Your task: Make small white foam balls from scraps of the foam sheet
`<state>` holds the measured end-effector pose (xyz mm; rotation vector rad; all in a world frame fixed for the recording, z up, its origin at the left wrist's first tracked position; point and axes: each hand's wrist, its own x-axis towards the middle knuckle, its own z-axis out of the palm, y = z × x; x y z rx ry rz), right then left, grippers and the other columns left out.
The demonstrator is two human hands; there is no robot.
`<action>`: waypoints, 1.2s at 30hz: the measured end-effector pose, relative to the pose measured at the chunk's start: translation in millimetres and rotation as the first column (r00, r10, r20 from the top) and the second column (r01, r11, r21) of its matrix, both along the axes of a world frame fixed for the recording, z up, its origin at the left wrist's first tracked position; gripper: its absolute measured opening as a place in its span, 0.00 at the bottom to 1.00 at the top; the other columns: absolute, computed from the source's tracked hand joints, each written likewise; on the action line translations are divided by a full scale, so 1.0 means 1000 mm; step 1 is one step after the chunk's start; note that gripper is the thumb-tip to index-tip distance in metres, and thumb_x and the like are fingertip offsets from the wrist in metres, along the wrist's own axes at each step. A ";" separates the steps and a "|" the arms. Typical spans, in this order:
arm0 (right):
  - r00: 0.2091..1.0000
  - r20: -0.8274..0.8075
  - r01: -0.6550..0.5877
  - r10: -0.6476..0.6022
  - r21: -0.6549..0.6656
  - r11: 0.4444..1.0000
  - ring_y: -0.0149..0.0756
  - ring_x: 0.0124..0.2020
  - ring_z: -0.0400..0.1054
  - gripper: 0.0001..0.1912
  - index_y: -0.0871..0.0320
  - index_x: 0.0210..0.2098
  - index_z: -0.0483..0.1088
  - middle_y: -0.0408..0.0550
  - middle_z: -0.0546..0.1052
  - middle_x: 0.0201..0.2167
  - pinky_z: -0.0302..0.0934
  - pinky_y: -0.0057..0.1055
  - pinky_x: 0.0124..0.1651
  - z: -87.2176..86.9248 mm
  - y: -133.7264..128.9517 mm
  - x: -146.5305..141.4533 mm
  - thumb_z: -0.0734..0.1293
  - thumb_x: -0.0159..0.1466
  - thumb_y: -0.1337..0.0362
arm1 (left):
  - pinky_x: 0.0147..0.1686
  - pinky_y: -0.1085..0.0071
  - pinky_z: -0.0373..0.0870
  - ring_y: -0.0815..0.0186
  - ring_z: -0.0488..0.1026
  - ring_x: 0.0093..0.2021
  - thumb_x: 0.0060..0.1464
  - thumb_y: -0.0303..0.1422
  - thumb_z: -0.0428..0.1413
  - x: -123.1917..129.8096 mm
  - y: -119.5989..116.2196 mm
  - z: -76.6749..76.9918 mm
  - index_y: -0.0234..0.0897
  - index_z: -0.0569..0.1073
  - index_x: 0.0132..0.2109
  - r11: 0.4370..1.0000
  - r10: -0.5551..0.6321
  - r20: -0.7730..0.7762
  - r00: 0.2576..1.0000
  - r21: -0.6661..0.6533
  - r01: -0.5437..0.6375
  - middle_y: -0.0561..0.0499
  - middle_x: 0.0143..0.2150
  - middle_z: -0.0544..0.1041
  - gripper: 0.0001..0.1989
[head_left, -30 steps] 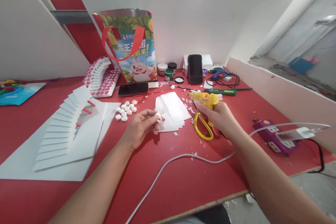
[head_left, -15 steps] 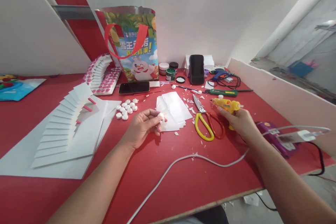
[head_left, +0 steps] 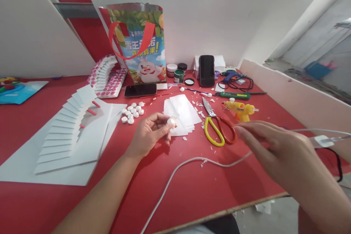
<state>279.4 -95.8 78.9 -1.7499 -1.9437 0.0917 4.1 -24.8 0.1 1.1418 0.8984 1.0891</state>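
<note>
My left hand [head_left: 153,131] pinches a small white rolled piece [head_left: 172,121] between thumb and fingers, just over a stack of thin white sheets [head_left: 182,111]. My right hand [head_left: 271,146] is raised over the table's right side; its fingers are bent and apart, with nothing seen between them. Beyond it the yellow glue gun [head_left: 241,109] rests on the red table. Scissors [head_left: 214,126] with one yellow and one red handle lie between the hands. Several small white rolls [head_left: 133,112] are grouped left of the sheets.
Fanned white strips [head_left: 61,128] lie on white boards at the left. Behind stand a colorful bag [head_left: 145,47], a phone [head_left: 140,90], paint jars [head_left: 178,76] and a black device [head_left: 206,70]. A white cable [head_left: 189,160] crosses the front.
My right hand has let go of the yellow glue gun and moved right and nearer to me. My left hand keeps its hold on the white piece, barely shifted.
</note>
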 end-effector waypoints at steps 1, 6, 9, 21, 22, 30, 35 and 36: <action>0.992 -0.109 -0.058 0.057 -0.009 0.998 0.38 0.30 0.72 0.14 0.54 0.41 0.77 0.50 0.80 0.35 0.61 0.33 0.33 0.005 0.003 -0.013 0.63 0.67 0.54 | 0.21 0.73 0.74 0.70 0.72 0.20 0.52 0.34 0.66 0.000 -0.001 0.000 0.34 0.73 0.39 1.000 -0.006 -0.015 1.000 0.004 0.006 0.54 0.23 0.76 0.12; 0.865 -0.483 -0.237 0.135 -0.158 0.958 0.32 0.29 0.67 0.16 0.57 0.45 0.80 0.48 0.78 0.34 0.60 0.31 0.33 -0.003 0.059 -0.066 0.66 0.62 0.60 | 0.22 0.73 0.73 0.70 0.73 0.20 0.53 0.36 0.66 -0.001 -0.001 0.000 0.34 0.73 0.40 1.000 -0.009 -0.077 0.997 0.002 0.010 0.53 0.25 0.78 0.13; 0.719 -0.695 -0.338 0.021 -0.323 0.884 0.29 0.25 0.59 0.16 0.59 0.43 0.81 0.43 0.72 0.24 0.54 0.30 0.29 -0.021 0.084 -0.079 0.67 0.60 0.59 | 0.22 0.74 0.73 0.70 0.73 0.20 0.53 0.36 0.65 -0.003 0.000 0.000 0.35 0.74 0.42 1.000 -0.017 -0.094 0.995 0.001 0.017 0.53 0.25 0.78 0.13; 0.490 -0.866 -0.448 -0.101 -0.349 0.823 0.26 0.25 0.58 0.12 0.62 0.31 0.76 0.42 0.73 0.25 0.51 0.27 0.28 -0.050 0.085 -0.083 0.72 0.52 0.59 | 0.21 0.74 0.72 0.70 0.72 0.19 0.52 0.38 0.66 0.002 -0.001 0.004 0.34 0.73 0.41 0.997 -0.075 -0.107 0.991 -0.028 0.072 0.55 0.22 0.76 0.15; 0.495 -0.864 -0.449 -0.095 -0.348 0.823 0.26 0.25 0.58 0.12 0.61 0.31 0.75 0.42 0.72 0.24 0.51 0.27 0.28 -0.050 0.086 -0.082 0.72 0.52 0.59 | 0.21 0.74 0.72 0.70 0.72 0.19 0.52 0.38 0.66 0.002 -0.001 0.005 0.34 0.73 0.41 0.997 -0.072 -0.108 0.992 -0.032 0.069 0.55 0.22 0.75 0.15; 0.518 -0.852 -0.446 -0.075 -0.344 0.827 0.24 0.22 0.54 0.09 0.61 0.29 0.73 0.38 0.68 0.21 0.48 0.26 0.26 -0.055 0.086 -0.080 0.72 0.52 0.61 | 0.18 0.75 0.69 0.70 0.71 0.18 0.49 0.38 0.67 0.004 -0.001 0.006 0.34 0.73 0.40 0.996 -0.062 -0.091 0.994 -0.063 0.057 0.55 0.22 0.75 0.16; 0.554 -0.832 -0.428 -0.024 -0.310 0.849 0.25 0.22 0.55 0.08 0.61 0.30 0.73 0.38 0.67 0.20 0.49 0.26 0.25 -0.054 0.086 -0.080 0.70 0.54 0.62 | 0.17 0.77 0.67 0.71 0.71 0.17 0.52 0.36 0.66 0.002 0.000 0.002 0.34 0.73 0.41 0.994 -0.091 -0.061 0.994 -0.071 0.086 0.55 0.21 0.75 0.14; 0.567 -0.823 -0.424 -0.004 -0.297 0.856 0.26 0.22 0.56 0.08 0.61 0.30 0.73 0.38 0.67 0.20 0.49 0.26 0.25 -0.054 0.086 -0.081 0.70 0.54 0.62 | 0.17 0.77 0.66 0.71 0.71 0.17 0.52 0.36 0.65 0.002 0.000 0.001 0.34 0.73 0.41 0.993 -0.095 -0.057 0.994 -0.072 0.091 0.55 0.21 0.75 0.13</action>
